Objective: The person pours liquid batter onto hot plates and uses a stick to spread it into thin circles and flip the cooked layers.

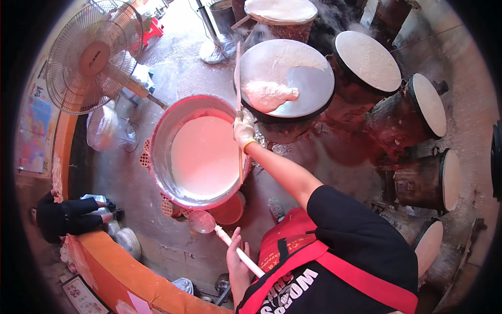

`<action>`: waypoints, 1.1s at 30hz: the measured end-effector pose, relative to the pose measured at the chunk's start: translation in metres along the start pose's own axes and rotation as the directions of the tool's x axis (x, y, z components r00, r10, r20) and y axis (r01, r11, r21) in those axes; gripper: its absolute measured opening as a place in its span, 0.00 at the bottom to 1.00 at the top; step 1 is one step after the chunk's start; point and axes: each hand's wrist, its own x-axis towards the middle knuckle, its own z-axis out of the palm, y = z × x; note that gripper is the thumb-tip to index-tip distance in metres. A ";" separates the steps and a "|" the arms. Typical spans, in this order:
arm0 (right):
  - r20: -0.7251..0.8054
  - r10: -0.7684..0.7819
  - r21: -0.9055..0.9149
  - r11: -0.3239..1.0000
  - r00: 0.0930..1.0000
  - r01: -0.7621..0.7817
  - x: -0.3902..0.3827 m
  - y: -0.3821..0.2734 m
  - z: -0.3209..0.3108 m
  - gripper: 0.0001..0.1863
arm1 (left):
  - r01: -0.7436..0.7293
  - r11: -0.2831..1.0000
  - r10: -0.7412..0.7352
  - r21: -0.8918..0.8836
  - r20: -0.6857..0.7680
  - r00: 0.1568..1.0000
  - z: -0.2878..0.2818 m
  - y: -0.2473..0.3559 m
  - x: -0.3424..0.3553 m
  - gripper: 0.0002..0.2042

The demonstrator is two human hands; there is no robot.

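Black sleeve (340, 214) and red apron (286, 233) up close; right hand (244, 130) on stick (238, 73), left hand (237, 257) at ladle (227, 238).
Right hand (gloved) is closed round the stick, which crosses the right side of the big pot (160, 167) and passes the left edge of a round metal plate (315, 94). Pale batter (204, 152) sits in the pot; white paste (266, 96) heaps on the plate's left part. Left hand is bare, at the ladle's white handle; can't tell if it's gripping. Ladle bowl sits just below the pot's lower rim. Fan (94, 58) upper left.
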 end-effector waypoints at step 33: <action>0.800 0.093 0.236 0.860 0.593 -0.453 0.041 0.026 -0.333 0.23 | -0.015 0.991 -0.021 0.134 0.257 0.966 0.178 -0.045 0.000 0.18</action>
